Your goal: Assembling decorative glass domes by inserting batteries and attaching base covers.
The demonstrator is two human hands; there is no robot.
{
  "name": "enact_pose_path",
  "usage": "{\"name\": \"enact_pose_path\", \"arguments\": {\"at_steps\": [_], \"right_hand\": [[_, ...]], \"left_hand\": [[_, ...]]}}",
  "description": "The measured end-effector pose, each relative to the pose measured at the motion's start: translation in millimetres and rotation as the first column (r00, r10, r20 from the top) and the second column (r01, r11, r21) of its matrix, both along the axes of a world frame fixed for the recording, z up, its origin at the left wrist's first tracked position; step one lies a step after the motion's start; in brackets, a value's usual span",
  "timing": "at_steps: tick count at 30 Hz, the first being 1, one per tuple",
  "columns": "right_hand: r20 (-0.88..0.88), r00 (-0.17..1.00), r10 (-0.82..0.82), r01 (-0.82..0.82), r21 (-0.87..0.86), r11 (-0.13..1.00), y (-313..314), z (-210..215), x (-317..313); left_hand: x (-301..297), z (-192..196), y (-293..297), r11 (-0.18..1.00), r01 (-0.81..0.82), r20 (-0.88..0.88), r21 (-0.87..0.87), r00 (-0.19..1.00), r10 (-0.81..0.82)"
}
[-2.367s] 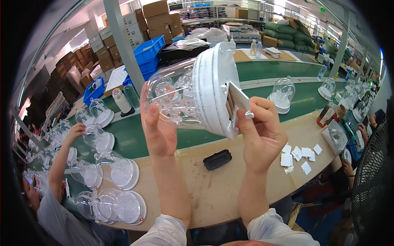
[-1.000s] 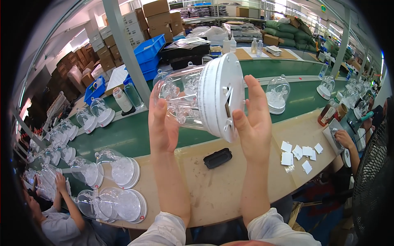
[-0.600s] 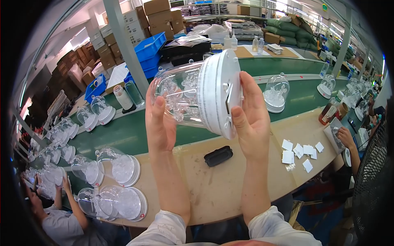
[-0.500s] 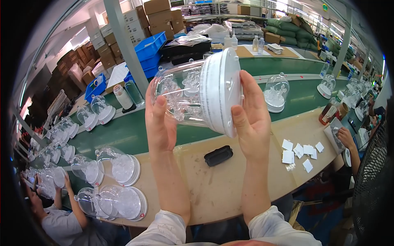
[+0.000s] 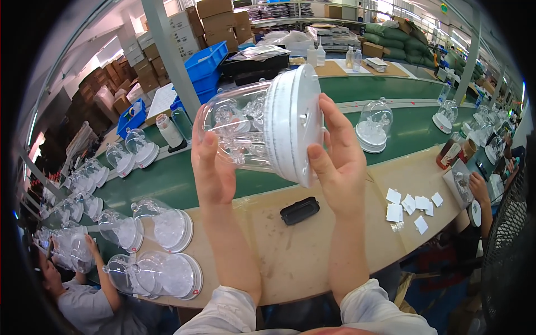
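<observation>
I hold a clear dome ornament [image 5: 240,106] on its side above the bench, with its knob end to the left and its thick white round base [image 5: 290,123] to the right. Clear figures show inside the dome. My left hand [image 5: 215,173] is closed around the clear part, its thumb on the near side and its fingers partly hidden behind. At the base, my right hand [image 5: 340,156] grips with thumb and fingertips against the flat underside and rim. A small metallic bit shows on that underside. Below my hands lies a black oblong case [image 5: 300,211].
Several similar domes [image 5: 167,229] stand at the left of the tan bench [image 5: 285,262]; others ride the green conveyor [image 5: 251,184]. White square cards [image 5: 394,212] lie at right. Co-workers' hands [image 5: 92,245] appear at both sides. A black mesh fan guard [image 5: 505,240] stands at far right.
The dome in my hands has shifted slightly left and turned, showing more of the base's underside. My right fingers have moved on the base. The left co-worker's hand and dome have moved.
</observation>
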State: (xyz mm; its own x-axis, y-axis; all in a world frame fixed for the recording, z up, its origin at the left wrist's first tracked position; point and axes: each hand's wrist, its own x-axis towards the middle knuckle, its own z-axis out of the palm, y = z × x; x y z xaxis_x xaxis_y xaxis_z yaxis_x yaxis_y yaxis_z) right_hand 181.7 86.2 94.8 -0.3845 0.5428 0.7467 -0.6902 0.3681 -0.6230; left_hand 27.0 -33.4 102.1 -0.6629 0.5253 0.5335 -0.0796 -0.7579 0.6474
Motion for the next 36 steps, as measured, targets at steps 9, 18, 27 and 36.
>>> {"name": "enact_pose_path", "arguments": {"at_steps": [9, 18, 27, 36], "right_hand": [[0.003, 1.0, -0.026, 0.026, 0.005, 1.0, -3, 2, 1], [0.123, 0.986, 0.114, -0.113, -0.013, 0.993, 3, -16, 2], [-0.145, 0.933, 0.328, -0.354, -0.516, 0.78, 22, -7, -4], [-0.281, 0.867, 0.412, -0.496, -0.572, 0.653, 24, -3, 4]], "left_hand": [[0, -1, -2, 1.0, 0.006, 0.022, -0.001, 1.0, -0.006], [24, 15, -9, 0.909, -0.415, -0.343, -0.041, 0.861, 0.377], [34, 15, 0, 0.931, -0.337, -0.519, 0.14, 0.776, 0.359], [37, 15, 5, 0.964, -0.161, -0.432, 0.214, 0.869, 0.241]]}}
